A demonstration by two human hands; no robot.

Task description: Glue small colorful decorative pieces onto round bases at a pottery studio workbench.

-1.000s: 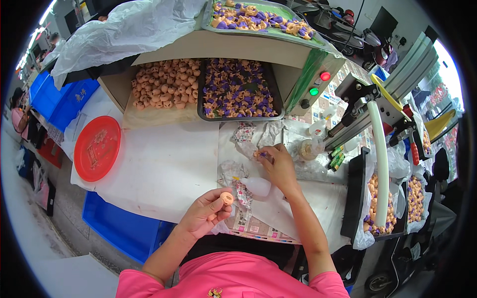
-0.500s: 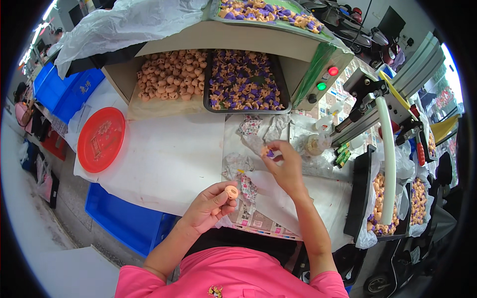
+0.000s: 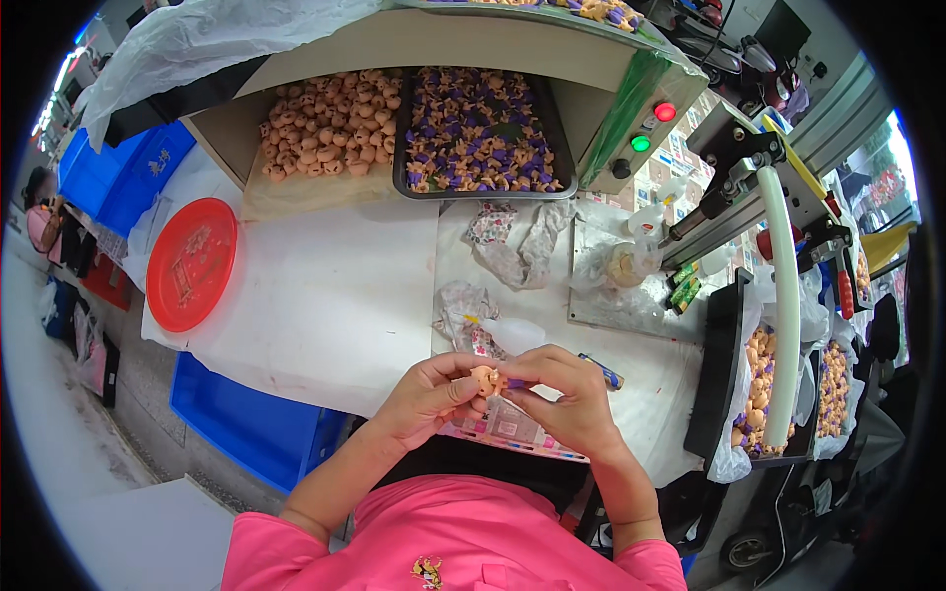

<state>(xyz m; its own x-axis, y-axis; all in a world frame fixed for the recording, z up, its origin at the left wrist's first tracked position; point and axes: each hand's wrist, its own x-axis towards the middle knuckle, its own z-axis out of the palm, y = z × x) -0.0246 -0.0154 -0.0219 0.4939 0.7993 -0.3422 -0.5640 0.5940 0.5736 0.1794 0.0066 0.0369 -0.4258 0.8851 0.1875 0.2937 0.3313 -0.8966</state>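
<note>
In front of my chest, my left hand (image 3: 424,402) pinches a round peach-coloured doll head (image 3: 485,380) with holes in it. Another small peach piece (image 3: 479,406) shows beneath, by the same fingers. My right hand (image 3: 574,402) is closed on a small purple-and-peach figurine body (image 3: 514,383), mostly covered by its fingertips. Body and head meet between the two hands; whether they are joined cannot be made out. Just beyond the fingers lies a white squeeze bottle (image 3: 518,336) with a yellow tip, beside crumpled patterned cloth (image 3: 463,303).
Doll heads (image 3: 330,128) are heaped under the shelf, beside a black tray (image 3: 483,195) of figurine bodies. A red plate (image 3: 222,241) lies left. To the right stand a metal press (image 3: 724,222) and a lined black bin (image 3: 717,379). A blue bin (image 3: 246,424) sits below the table's left edge.
My right hand has come down and toward me with the figurine body, up to the head in my left hand. The left hand has shifted slightly right. The whole view has tilted a little.
</note>
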